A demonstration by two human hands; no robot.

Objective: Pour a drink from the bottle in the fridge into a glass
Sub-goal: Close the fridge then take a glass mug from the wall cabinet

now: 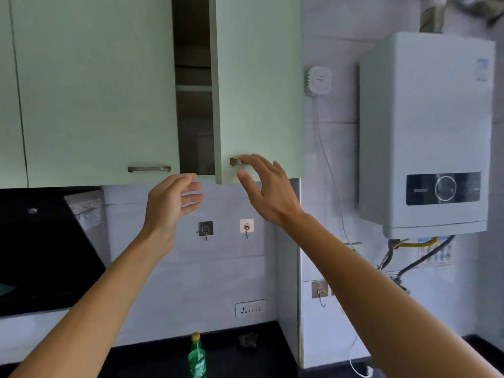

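Two hands up at the green wall cabinet (95,91). Far left: black range hood (41,255). Next, left hand (171,197) — fingers loosely spread, slightly curved, nothing held, just below the dark gap of the part-open cabinet. Low down, under that hand: green bottle (197,358) with yellow cap, upright on the dark counter (245,364), well apart from both hands. Then the part-open door (259,91) with its handle (236,161). Right hand (268,192) — straight fingertips on the handle, thumb spread below, no closed grip. Far right: white water heater (425,132) on the wall.
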